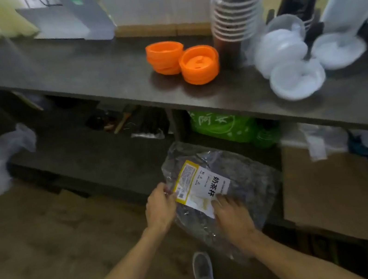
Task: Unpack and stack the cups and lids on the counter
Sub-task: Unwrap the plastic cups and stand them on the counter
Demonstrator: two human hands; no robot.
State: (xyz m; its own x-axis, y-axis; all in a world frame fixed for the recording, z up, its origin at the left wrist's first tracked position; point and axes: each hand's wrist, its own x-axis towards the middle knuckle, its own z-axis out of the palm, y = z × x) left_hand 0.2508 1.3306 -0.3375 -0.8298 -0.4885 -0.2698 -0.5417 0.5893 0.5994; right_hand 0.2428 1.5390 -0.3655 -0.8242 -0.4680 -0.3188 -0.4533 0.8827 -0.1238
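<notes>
Package: a clear plastic bag (246,185) with a white and yellow label (201,188), held low in front of the person, below the table's front edge and above the floor. Contents dark and blurred through the film; likely cups, cannot confirm.
Long axis: the bag runs from upper left to lower right, its near end toward the right forearm, its far end toward the shelf under the table.
Left hand (160,207): at the bag's left edge, beside the yellow strip of the label; fingers curled, pinching the film there.
Right hand (233,214): on the bag's lower middle, just below the label; fingers bent over the film and gripping it.
Key relation: both hands sit on the near-left half of the bag, close together across the label; the bulk of the bag lies away from the fingers, up and to the right.
Table (97,63): above and beyond the hands; carries two stacks of orange lids (198,65), a tall stack of cups (238,6), and white lids (292,67) to the right.
Step, judged: opening or tearing the bag; nothing from it is out yet.
Next move, judged: the hands pull apart across the film, then lift the contents up to the table, where bare surface lies left of the orange lids.
Risk, judged: thin film may split suddenly and spill the contents onto the floor.
</notes>
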